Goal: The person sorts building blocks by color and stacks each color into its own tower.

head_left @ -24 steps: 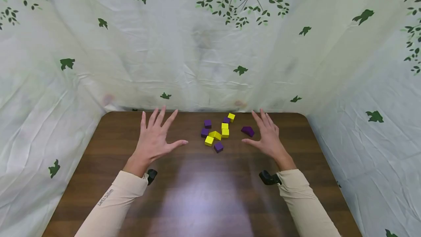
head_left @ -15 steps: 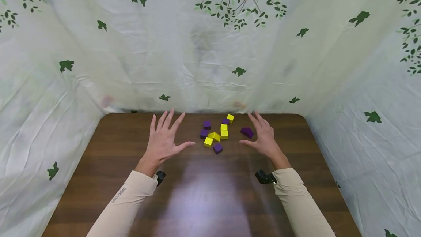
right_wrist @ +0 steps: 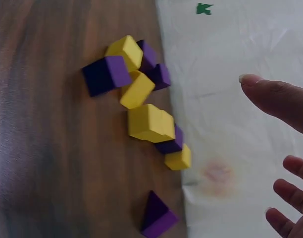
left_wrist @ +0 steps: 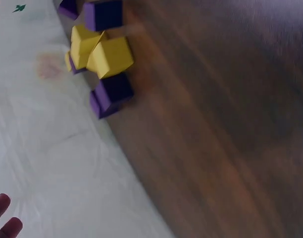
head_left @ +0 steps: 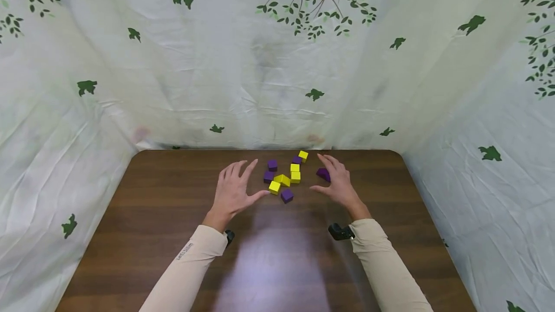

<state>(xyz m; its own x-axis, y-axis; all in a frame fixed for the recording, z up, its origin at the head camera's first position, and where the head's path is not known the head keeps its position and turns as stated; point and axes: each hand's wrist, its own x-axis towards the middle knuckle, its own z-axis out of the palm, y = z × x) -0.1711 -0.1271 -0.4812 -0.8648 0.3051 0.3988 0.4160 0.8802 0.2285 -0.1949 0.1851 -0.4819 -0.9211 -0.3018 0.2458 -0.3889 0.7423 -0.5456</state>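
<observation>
Two hands flank the cluster of blocks at the far middle of the desk, neither grip closed on anything. My left hand is spread wide, thumb nearly touching a yellow cube. My right hand hovers loose beside the purple wedge, possibly brushing it. Only the curtain stands close behind.

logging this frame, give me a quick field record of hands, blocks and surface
left hand: open, fingers spread, left of the blocks, holds nothing
right hand: open, right of the blocks, beside the purple wedge, holds nothing
blocks: yellow blocks and purple blocks in a loose cluster between the hands
surface: brown wooden table
backdrop: white cloth with green leaf print
</observation>
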